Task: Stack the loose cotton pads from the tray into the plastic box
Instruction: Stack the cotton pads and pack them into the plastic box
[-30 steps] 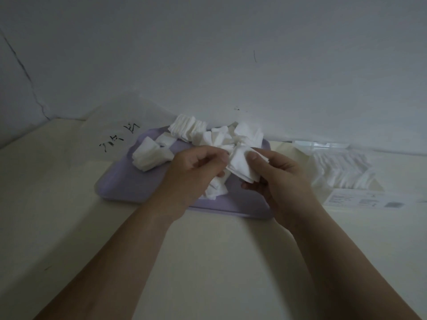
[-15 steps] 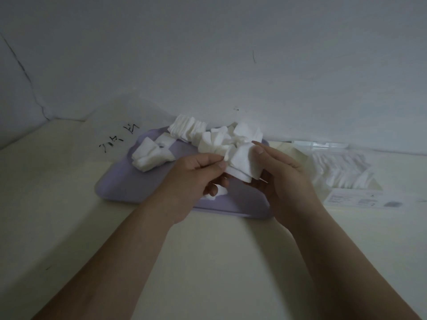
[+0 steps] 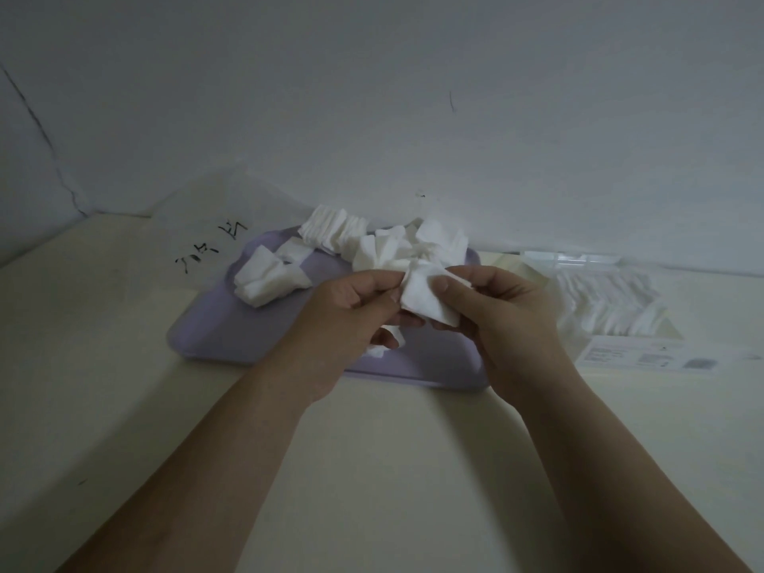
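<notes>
A lilac tray [image 3: 215, 320] lies against the wall with several loose white cotton pads [image 3: 268, 277] heaped on it. Both hands hover over the tray's middle. My right hand [image 3: 504, 320] grips a small bunch of cotton pads [image 3: 426, 299], thumb on top. My left hand [image 3: 351, 312] pinches the left edge of that same bunch, and one more pad [image 3: 382, 349] shows under its fingers. To the right stands the clear plastic box [image 3: 607, 308], with rows of pads stacked inside.
A clear plastic bag with black handwriting [image 3: 215, 250] leans against the wall behind the tray's left end. A white label sheet [image 3: 636, 355] lies in front of the box. The wall runs close behind everything; the pale tabletop [image 3: 124, 407] spreads toward me.
Both hands have lifted the bunch of pads slightly and drawn closer together over the tray. The left hand's fingers now pinch the bunch's edge.
</notes>
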`<action>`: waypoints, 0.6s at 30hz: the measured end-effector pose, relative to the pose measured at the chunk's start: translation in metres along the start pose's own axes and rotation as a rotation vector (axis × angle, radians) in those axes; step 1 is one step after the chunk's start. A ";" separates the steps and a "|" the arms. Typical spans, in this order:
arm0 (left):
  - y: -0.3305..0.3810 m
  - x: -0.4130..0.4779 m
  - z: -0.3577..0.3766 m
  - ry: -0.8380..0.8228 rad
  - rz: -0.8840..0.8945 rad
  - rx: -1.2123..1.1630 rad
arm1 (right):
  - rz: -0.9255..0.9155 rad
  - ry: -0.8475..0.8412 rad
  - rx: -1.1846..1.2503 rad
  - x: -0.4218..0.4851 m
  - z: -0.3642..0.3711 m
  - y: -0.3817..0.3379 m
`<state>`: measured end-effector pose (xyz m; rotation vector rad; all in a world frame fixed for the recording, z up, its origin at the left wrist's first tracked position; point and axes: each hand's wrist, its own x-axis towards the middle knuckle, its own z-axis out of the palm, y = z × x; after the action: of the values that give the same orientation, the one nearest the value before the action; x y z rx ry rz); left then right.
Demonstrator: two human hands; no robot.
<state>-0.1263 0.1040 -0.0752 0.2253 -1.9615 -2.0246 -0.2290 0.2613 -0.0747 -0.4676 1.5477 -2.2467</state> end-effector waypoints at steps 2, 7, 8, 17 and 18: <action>0.000 0.000 0.000 -0.007 -0.002 0.006 | 0.002 0.003 0.010 -0.001 0.001 0.000; -0.001 0.000 -0.001 -0.029 0.004 0.005 | -0.017 -0.004 -0.023 -0.003 0.003 -0.001; -0.001 0.000 -0.001 -0.033 0.007 -0.003 | -0.014 -0.003 -0.019 -0.003 0.003 -0.001; 0.002 0.004 0.000 -0.046 -0.092 -0.144 | -0.046 -0.001 -0.137 -0.003 0.002 0.002; 0.000 0.003 0.000 -0.026 -0.066 -0.102 | -0.058 0.000 -0.168 -0.004 0.002 0.003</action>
<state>-0.1295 0.1030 -0.0749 0.2440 -1.8832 -2.1728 -0.2244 0.2603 -0.0773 -0.5661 1.7526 -2.1680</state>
